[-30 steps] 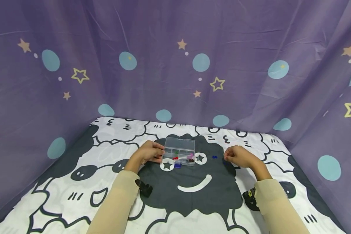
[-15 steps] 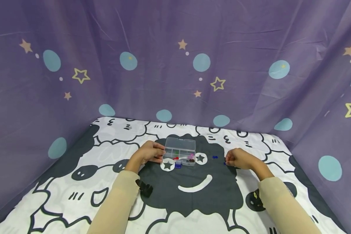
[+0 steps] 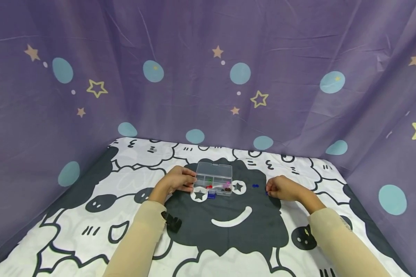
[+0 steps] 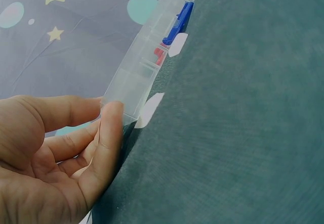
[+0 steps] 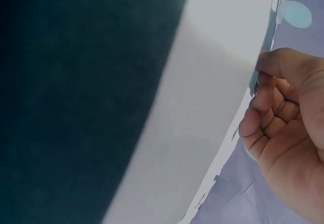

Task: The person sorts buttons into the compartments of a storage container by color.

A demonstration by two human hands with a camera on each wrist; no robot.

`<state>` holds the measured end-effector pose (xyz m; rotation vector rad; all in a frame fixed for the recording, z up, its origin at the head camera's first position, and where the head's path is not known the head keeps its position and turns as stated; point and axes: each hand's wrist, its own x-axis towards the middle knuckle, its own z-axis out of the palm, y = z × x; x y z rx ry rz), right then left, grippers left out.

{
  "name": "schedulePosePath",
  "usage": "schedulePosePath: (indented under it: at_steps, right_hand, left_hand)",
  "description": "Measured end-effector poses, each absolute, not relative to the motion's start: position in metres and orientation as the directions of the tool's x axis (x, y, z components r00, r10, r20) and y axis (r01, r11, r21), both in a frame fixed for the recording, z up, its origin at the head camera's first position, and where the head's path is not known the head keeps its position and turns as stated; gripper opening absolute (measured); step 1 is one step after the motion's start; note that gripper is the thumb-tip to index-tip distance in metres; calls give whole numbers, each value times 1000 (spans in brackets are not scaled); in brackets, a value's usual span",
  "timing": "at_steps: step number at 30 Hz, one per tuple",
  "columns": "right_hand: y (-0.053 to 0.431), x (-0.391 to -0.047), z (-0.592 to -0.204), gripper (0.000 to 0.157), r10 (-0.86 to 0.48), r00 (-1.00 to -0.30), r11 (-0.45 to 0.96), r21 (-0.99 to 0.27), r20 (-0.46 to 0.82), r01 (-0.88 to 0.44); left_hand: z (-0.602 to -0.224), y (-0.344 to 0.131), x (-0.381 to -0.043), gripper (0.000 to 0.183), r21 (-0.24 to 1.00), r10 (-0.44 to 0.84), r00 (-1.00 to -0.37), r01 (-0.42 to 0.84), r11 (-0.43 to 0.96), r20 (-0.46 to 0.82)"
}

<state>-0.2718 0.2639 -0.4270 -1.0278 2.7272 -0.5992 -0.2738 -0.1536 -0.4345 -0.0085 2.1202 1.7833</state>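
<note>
A clear plastic compartment box (image 3: 214, 169) stands on the cloth with its lid raised. Red pieces (image 3: 209, 187), pink pieces (image 3: 227, 184), a green bit (image 3: 210, 180) and dark pieces (image 3: 227, 189) lie in its compartments. A blue latch (image 4: 178, 26) is on the front edge. My left hand (image 3: 176, 179) pinches the box's left end between thumb and finger. Off to the right, my right hand (image 3: 282, 188) has its fingertips together at a small blue piece (image 3: 266, 193), mostly covered by them. The right wrist view shows the curled fingers (image 5: 262, 98), but not the piece.
Other small blue pieces (image 3: 255, 186) lie between the box and my right hand. The cloth (image 3: 228, 238) bears a black and white cartoon sheep print. Behind it hangs a purple curtain (image 3: 180, 104) with stars and dots.
My right hand has shifted slightly down and its fingertips have closed in on the small blue piece. The left hand stays at the box.
</note>
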Motion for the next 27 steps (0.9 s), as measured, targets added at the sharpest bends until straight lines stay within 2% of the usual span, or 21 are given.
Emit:
schedulePosePath:
  at_steps: [9,18,27]
  right_hand:
    - [260,-271,-429,11,-662,-749,680,-431,-14,-593]
    - [262,-275,-426,3,-636,-768,696,-489,-80,-525]
    - [262,-278,-427,6,-625,-775,707,-488,-92,-512]
  left_hand:
    - [-435,-154,-273,31,949,222,-932,-246,198,-288]
    - [-434,-154,-273,32,950,234,-931,-236,204,-281]
    - [-432,-154,-273,33,949,235,-929,-241,205,-286]
